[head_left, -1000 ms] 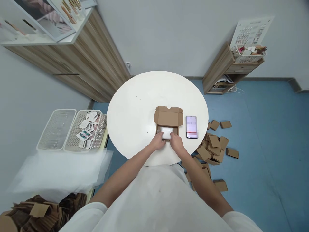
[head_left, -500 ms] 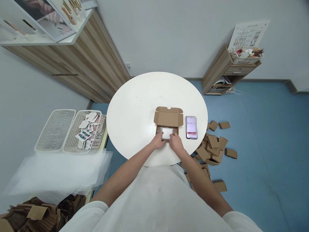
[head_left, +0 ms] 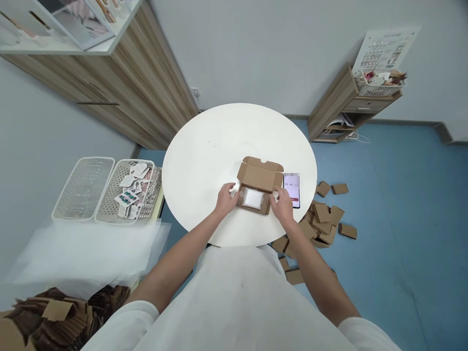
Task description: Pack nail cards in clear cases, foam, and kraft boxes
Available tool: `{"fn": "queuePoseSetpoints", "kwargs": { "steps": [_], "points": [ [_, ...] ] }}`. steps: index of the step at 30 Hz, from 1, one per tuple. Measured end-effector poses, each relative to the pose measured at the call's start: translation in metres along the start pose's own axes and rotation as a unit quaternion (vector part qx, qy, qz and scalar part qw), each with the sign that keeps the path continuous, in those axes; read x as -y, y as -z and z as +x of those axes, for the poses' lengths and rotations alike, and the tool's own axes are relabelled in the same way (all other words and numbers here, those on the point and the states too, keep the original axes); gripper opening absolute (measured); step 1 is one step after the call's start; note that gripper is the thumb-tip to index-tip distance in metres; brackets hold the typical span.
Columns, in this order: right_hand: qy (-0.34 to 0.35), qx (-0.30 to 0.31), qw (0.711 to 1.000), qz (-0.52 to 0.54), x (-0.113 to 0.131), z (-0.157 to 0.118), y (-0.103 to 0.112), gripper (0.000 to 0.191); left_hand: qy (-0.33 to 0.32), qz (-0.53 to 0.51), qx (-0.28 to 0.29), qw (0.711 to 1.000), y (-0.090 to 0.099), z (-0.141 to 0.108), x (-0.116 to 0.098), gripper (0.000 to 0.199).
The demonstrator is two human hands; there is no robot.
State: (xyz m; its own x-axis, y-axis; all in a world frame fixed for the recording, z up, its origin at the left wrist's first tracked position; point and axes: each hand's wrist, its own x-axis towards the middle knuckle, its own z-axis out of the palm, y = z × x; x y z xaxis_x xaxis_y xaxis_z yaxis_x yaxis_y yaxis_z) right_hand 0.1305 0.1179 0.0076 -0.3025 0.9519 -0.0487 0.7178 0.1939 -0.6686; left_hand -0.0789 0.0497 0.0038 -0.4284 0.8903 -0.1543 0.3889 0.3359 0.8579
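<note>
Cardboard mailer box (head_left: 261,175), open on table (head_left: 204,170), white packet (head_left: 253,198) lying inside. Left hand (head_left: 225,199): fingers parted at left edge. Right hand (head_left: 282,204): at right edge, can't tell if pinching. Keep packet flat, below rim; steady box evenly from both sides; mind phone (head_left: 292,189) just beside.

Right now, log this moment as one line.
cardboard box: lid open, white packet inside | left hand: open, at box's left side | right hand: at box's right side | phone: right of box, on round table
</note>
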Motion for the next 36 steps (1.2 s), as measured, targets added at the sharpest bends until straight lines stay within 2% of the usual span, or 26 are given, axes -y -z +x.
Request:
{"fn": "queuePoseSetpoints", "kwargs": {
  "steps": [3,6,9,12,16,20,25,30,33,36],
  "points": [
    [-0.107,-0.044,0.991,0.073,-0.014,0.016,0.007,0.055,0.067,-0.057,-0.017,0.996,0.011,0.018,0.003,0.051],
    [-0.210,0.007,0.958,0.193,-0.025,0.033,0.006,0.059,0.120,-0.116,0.023,0.986,0.013,0.035,0.001,0.061],
    [-0.254,0.063,0.917,0.300,-0.028,0.043,-0.001,0.055,0.161,-0.161,0.081,0.970,0.008,0.043,-0.003,0.061],
    [-0.256,0.089,0.894,0.356,-0.024,0.044,-0.010,0.053,0.174,-0.192,0.113,0.959,0.002,0.041,-0.007,0.056],
    [-0.244,0.093,0.893,0.366,-0.012,0.036,-0.023,0.052,0.150,-0.197,0.109,0.963,0.006,0.027,-0.005,0.051],
    [-0.217,0.107,0.896,0.371,0.007,0.023,-0.039,0.054,0.135,-0.188,0.100,0.968,0.028,0.012,0.009,0.050],
    [-0.177,0.146,0.898,0.375,0.043,-0.001,-0.058,0.055,0.139,-0.199,0.074,0.967,0.063,-0.005,0.039,0.048],
    [-0.160,0.174,0.900,0.366,0.071,-0.016,-0.073,0.056,0.109,-0.204,0.048,0.972,0.085,-0.015,0.061,0.047],
    [-0.165,0.156,0.912,0.341,0.078,-0.017,-0.078,0.055,0.080,-0.185,0.054,0.978,0.097,-0.014,0.064,0.049],
    [-0.172,0.124,0.920,0.329,0.081,-0.015,-0.078,0.054,0.079,-0.154,0.067,0.983,0.109,-0.008,0.064,0.056]
  ]
}}
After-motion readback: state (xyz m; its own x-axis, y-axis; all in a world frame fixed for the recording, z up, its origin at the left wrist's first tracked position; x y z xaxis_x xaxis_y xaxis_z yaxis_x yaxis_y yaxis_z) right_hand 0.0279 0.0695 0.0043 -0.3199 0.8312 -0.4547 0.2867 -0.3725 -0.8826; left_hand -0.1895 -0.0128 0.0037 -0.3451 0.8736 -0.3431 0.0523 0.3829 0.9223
